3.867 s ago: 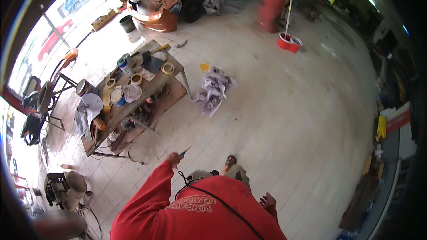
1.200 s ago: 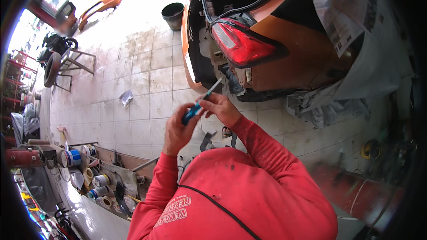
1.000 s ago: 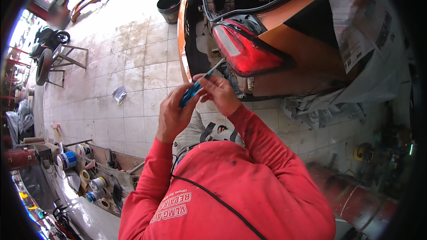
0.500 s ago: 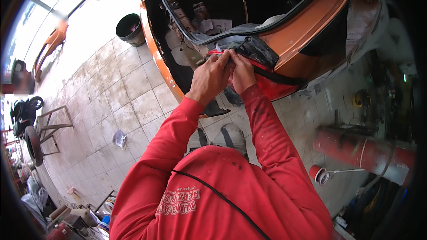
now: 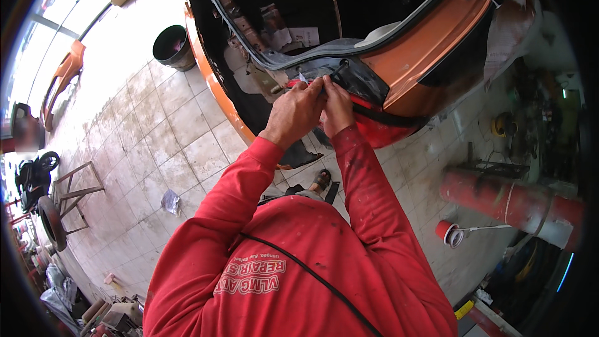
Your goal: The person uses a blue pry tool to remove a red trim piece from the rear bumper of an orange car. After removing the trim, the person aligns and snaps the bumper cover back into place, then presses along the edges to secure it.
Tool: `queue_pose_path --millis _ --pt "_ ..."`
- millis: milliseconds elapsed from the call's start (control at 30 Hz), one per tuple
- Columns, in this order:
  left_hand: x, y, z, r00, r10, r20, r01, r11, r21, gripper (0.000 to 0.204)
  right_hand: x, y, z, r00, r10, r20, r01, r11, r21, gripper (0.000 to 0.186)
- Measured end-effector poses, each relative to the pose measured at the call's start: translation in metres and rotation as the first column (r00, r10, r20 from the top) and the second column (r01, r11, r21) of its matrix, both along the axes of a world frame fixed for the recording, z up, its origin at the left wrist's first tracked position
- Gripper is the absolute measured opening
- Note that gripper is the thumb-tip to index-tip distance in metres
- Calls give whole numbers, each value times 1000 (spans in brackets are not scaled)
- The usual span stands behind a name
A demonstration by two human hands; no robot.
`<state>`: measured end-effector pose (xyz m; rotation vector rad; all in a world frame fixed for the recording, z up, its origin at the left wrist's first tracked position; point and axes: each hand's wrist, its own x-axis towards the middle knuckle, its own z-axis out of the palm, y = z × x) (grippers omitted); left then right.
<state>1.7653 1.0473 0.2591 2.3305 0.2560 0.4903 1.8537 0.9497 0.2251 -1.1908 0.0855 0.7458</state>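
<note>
Red tail light (image 5: 368, 103) lies under both hands (image 5: 315, 107).

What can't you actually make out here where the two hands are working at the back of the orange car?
- Head view: whatever the left hand and right hand grip at the tail light is covered by the fingers themselves.
- Head view: the open boot is mostly in dark shadow.
- Head view: the red cylinder runs into the dark rim of the picture.
</note>
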Motion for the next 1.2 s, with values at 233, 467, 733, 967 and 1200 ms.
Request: queue_pose_path --millis 233,467,733,967,1200 --pt "7 18 22 980 -30 -196 28 1000 -10 39 -3 -3 17 982 34 -183 -25 998 49 27" --pt "25 39 4 993 -74 -96 44 958 -285 40 -11 22 -25 898 104 -428 161 826 540 32" --pt "20 37 3 952 -180 -247 -285 -229 -931 36 -8 30 -18 965 -138 -222 146 989 19 24" --pt "0 28 34 973 -105 207 102 994 25 31 -6 34 40 942 -206 -264 224 974 38 26" --pt "-24 32 27 978 134 -159 -166 963 -211 29 -14 15 28 926 60 -372 69 944 323 21"
